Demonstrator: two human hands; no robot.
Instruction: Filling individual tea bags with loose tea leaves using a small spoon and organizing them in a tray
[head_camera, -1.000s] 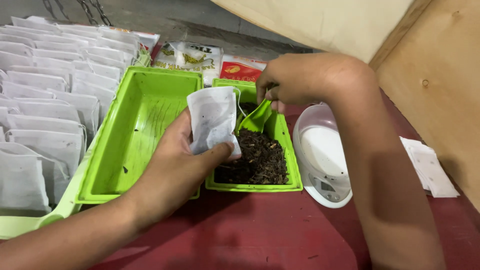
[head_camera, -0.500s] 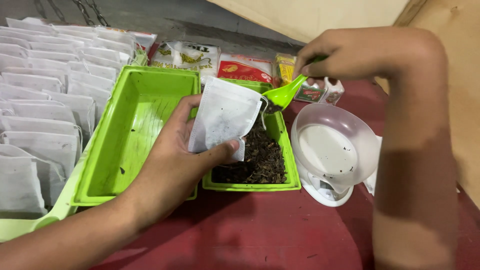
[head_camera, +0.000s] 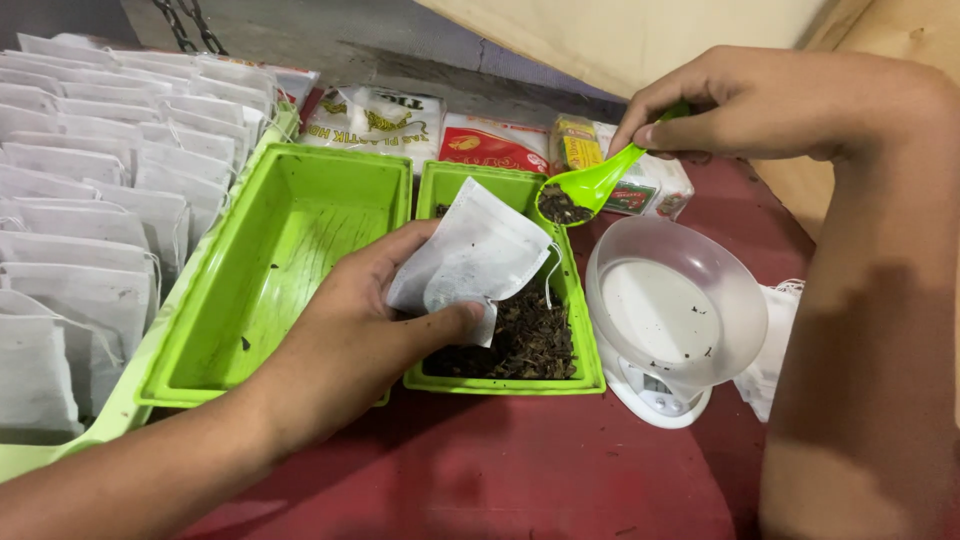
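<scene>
Item: white filter pouch (head_camera: 478, 255), thin, limp, near weightless; my left hand (head_camera: 375, 320) pinched its lower edge, thumb on top, over the small green tray of dried leaves (head_camera: 520, 335). Best gripped at the open mouth, I judged; it would crumple. My right hand (head_camera: 760, 100) pinched a loaded green scoop (head_camera: 585, 190) beside the scale bowl (head_camera: 675, 300)

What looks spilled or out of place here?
Minor only: dark flecks lie in the clear bowl on the scale, and a few in the otherwise bare large green tray. The right hand holds the spoon level; the left hand grips a white filter bag.
</scene>
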